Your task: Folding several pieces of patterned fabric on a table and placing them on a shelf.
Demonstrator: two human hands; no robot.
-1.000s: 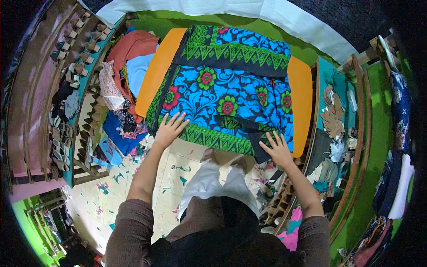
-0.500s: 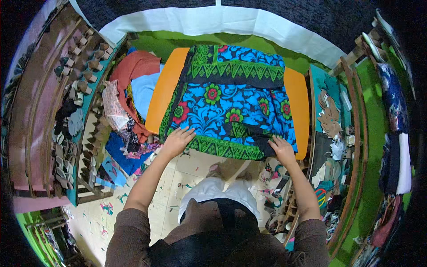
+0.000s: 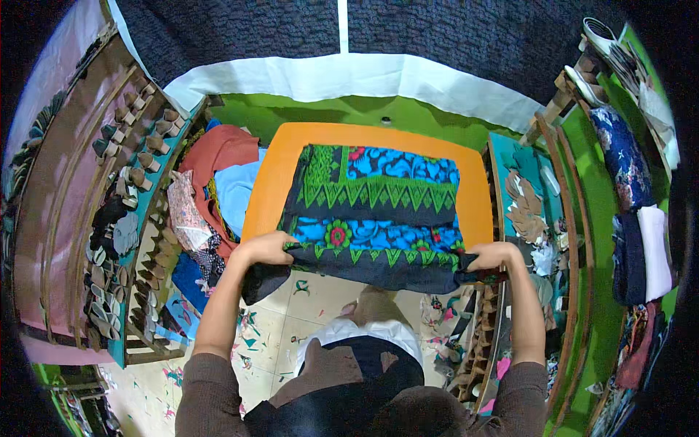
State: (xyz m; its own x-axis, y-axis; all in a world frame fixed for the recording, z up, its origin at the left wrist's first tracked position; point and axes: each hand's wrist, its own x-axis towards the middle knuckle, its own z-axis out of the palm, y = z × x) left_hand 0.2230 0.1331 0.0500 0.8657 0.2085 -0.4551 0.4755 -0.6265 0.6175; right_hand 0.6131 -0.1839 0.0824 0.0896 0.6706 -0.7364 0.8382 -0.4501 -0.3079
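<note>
A patterned cloth in black, blue and green with red flowers lies over an orange table. Its near edge is lifted and hangs past the table's front, showing a black band with green zigzags. My left hand is closed on the near left corner of the cloth, where a dark flap droops below the wrist. At the near right corner, my right hand grips the same edge. The edge is stretched between both hands, and the thumbs point inward.
To the left stands a rack with rows of shoe-shaped pieces. Beside it is a heap of fabrics, with a rust-red cloth on top. A teal-topped shelf holds cut pieces at right. Scraps litter the tiled floor.
Both hands have closed on the cloth's near edge and lifted it. The cloth has slid toward me, uncovering the table's far strip. The view has tilted up slightly.
</note>
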